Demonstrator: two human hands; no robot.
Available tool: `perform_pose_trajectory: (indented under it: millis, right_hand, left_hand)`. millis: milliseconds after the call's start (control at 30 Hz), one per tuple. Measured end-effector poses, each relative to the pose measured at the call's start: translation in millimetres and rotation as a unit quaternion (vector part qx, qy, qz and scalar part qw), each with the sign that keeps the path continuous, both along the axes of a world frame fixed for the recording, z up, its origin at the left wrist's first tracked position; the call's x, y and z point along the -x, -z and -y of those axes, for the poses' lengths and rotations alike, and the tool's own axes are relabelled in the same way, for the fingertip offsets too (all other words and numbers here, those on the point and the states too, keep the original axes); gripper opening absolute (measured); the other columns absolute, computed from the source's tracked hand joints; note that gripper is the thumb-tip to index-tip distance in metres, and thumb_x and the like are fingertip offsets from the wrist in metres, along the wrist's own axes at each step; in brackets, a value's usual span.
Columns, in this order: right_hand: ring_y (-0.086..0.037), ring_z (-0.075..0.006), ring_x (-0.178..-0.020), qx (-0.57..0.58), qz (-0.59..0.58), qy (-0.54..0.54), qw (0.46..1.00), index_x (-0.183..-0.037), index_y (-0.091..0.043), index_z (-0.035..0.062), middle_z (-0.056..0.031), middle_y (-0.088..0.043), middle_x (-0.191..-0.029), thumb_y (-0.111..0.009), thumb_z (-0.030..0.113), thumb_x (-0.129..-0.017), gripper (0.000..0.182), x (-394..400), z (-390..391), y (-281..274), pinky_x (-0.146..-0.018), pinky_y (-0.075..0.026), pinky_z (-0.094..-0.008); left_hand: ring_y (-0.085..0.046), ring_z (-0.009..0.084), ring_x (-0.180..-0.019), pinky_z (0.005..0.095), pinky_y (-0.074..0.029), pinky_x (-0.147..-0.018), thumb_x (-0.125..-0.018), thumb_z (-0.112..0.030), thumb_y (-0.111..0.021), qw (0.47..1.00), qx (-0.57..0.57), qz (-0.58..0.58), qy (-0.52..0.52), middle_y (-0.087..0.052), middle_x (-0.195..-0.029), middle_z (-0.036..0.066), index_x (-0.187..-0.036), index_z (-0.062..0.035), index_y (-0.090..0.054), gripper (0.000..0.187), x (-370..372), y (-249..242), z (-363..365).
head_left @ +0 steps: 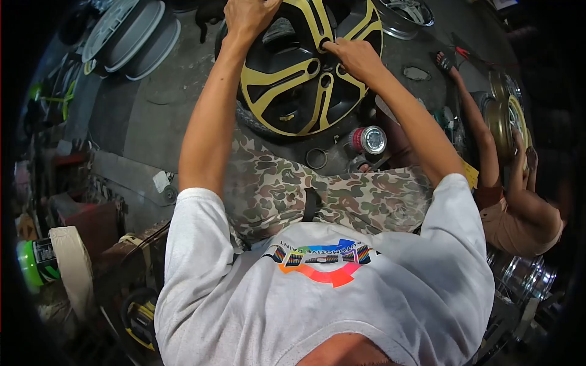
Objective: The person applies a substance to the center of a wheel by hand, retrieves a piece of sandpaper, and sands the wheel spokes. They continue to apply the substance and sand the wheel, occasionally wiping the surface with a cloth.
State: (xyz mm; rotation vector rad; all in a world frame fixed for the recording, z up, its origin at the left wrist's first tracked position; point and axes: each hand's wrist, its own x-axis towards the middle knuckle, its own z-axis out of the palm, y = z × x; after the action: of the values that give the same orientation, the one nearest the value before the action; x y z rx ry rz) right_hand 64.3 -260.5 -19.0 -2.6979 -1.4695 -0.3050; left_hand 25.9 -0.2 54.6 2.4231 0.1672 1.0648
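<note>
Gold-and-black painted metal makes up the alloy wheel (305,67) that stands on edge on the concrete floor (152,116), just beyond the person's camouflage-clad knees, its spoked face tilted toward the camera. The left hand (247,18) is closed over the top of the rim, fingers curled around the edge, while the right hand (354,55) lies on the spokes near the hub with a fingertip pressed at one of the lug holes; whether it pinches anything small there cannot be told. The wheel looks rigid and heavy, with a smooth coat that could mark easily, so the outer rim and the openings between spokes seem the firmest places to grip, with the face left alone. Just below the wheel a small can (368,140) lies on its side, its round metal end turned to the camera and its contents hidden; a dark ring (316,158) lies near it. A stack of silver rims (131,36) sits well apart at the upper left. At the right a co-worker (519,207) crouches with both hands on another gold wheel (510,119). A roll of masking tape (73,268) sits at the lower left.
</note>
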Motion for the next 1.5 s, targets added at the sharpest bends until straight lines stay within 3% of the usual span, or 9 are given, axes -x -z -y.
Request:
perform_pose_trajectory:
  millis: [133, 200, 300, 333, 400, 667, 1133, 1333, 1500]
  right_hand:
    - [-0.071, -0.0336, -0.086, -0.127, -0.142, 0.049, 0.98, -0.114, -0.071, 0.0072, -0.0168, -0.071, -0.091, -0.055, 0.02, -0.101, 0.024, -0.5, -18.4, 13.7, -0.076, -0.054, -0.0421]
    - [-0.056, -0.0148, -0.068, -0.193, -0.462, 0.088, 0.861, -0.111, -0.072, 0.0024, -0.003, -0.061, -0.074, -0.057, 0.035, -0.104, 0.037, -22.7, -1.3, 10.9, -0.062, -0.045, -0.0315]
    - [-0.05, -0.0113, -0.067, -0.099, -0.632, 0.115, 0.76, -0.114, -0.071, 0.0017, 0.0034, -0.057, -0.076, -0.059, 0.039, -0.104, 0.04, -16.6, 42.7, -12.8, -0.06, -0.043, -0.0295]
    - [-0.061, -0.0194, -0.067, -0.156, -0.452, 0.005, 0.878, -0.116, -0.07, 0.0053, -0.0017, -0.065, -0.074, -0.058, 0.037, -0.104, 0.036, -22.8, 57.9, 33.8, -0.062, -0.048, -0.035]
    - [-0.071, -0.0322, -0.078, -0.105, -0.269, 0.045, 0.956, -0.115, -0.07, 0.0111, -0.0106, -0.073, -0.082, -0.056, 0.033, -0.104, 0.028, 3.8, 63.5, 29.0, -0.068, -0.052, -0.0426]
    - [-0.071, -0.0347, -0.091, 0.081, -0.057, 0.023, 0.995, -0.12, -0.065, 0.0165, -0.0098, -0.074, -0.098, -0.065, 0.021, -0.093, 0.027, 13.2, 20.6, 15.0, -0.074, -0.056, -0.0473]
    - [-0.071, -0.0358, -0.1, 0.084, -0.172, 0.009, 0.981, -0.125, -0.069, 0.0191, -0.0142, -0.074, -0.103, -0.061, 0.029, -0.099, 0.029, -14.5, 13.9, 27.6, -0.084, -0.056, -0.0468]
    - [-0.068, -0.023, -0.103, -0.151, -0.458, 0.073, 0.873, -0.123, -0.071, 0.0057, -0.0136, -0.074, -0.108, -0.059, 0.033, -0.104, 0.035, -8.5, 12.4, 42.8, -0.092, -0.05, -0.0337]
    - [-0.071, -0.0319, -0.101, -0.156, -0.352, 0.099, 0.918, -0.12, -0.073, 0.0125, -0.0149, -0.076, -0.105, -0.062, 0.033, -0.1, 0.031, -2.5, 22.2, 29.7, -0.091, -0.054, -0.0417]
  left_hand:
    - [-0.063, 0.04, -0.059, 0.0468, -0.048, -0.057, -0.089, -0.047, -0.077, 1.0, 0.012, 0.003, 0.005, -0.061, -0.062, 0.021, -0.069, -0.0016, -0.061, 0.052, -0.5, -0.3, 2.1]
    - [-0.062, 0.0397, -0.057, 0.0468, -0.047, -0.056, -0.089, -0.046, -0.077, 1.0, 0.009, -0.022, 0.002, -0.06, -0.061, 0.021, -0.069, -0.0013, -0.06, 0.052, 0.0, -2.4, 2.3]
    - [-0.06, 0.0394, -0.056, 0.0469, -0.046, -0.055, -0.089, -0.047, -0.077, 0.999, 0.03, -0.007, 0.011, -0.059, -0.061, 0.021, -0.068, -0.0012, -0.059, 0.054, 0.7, -3.1, 5.6]
    - [-0.061, 0.0393, -0.057, 0.047, -0.046, -0.055, -0.089, -0.048, -0.077, 1.0, 0.027, 0.002, 0.004, -0.059, -0.061, 0.021, -0.068, -0.0012, -0.059, 0.054, 0.9, -1.4, 6.1]
    - [-0.061, 0.0394, -0.057, 0.0469, -0.046, -0.055, -0.088, -0.048, -0.078, 1.0, 0.017, -0.019, -0.007, -0.059, -0.06, 0.021, -0.068, -0.0013, -0.059, 0.054, -4.2, -1.8, 0.9]
    - [-0.062, 0.0368, -0.056, 0.0454, -0.047, -0.055, -0.088, -0.047, -0.078, 0.999, 0.047, -0.007, 0.009, -0.06, -0.06, 0.02, -0.069, -0.0017, -0.061, 0.052, 5.9, -3.1, -1.5]
    - [-0.061, 0.0373, -0.056, 0.0457, -0.046, -0.055, -0.089, -0.047, -0.077, 1.0, 0.015, -0.012, 0.0, -0.058, -0.059, 0.02, -0.069, -0.0019, -0.059, 0.052, 2.4, -1.5, -1.8]
    - [-0.062, 0.0375, -0.057, 0.0458, -0.047, -0.055, -0.089, -0.047, -0.077, 1.0, 0.01, -0.011, -0.005, -0.059, -0.06, 0.02, -0.069, -0.0017, -0.059, 0.052, 4.0, -2.9, -0.3]
    - [-0.062, 0.0375, -0.057, 0.0459, -0.047, -0.056, -0.089, -0.047, -0.077, 1.0, 0.014, -0.015, -0.003, -0.06, -0.061, 0.02, -0.069, -0.0018, -0.06, 0.052, 3.8, -2.9, 1.7]
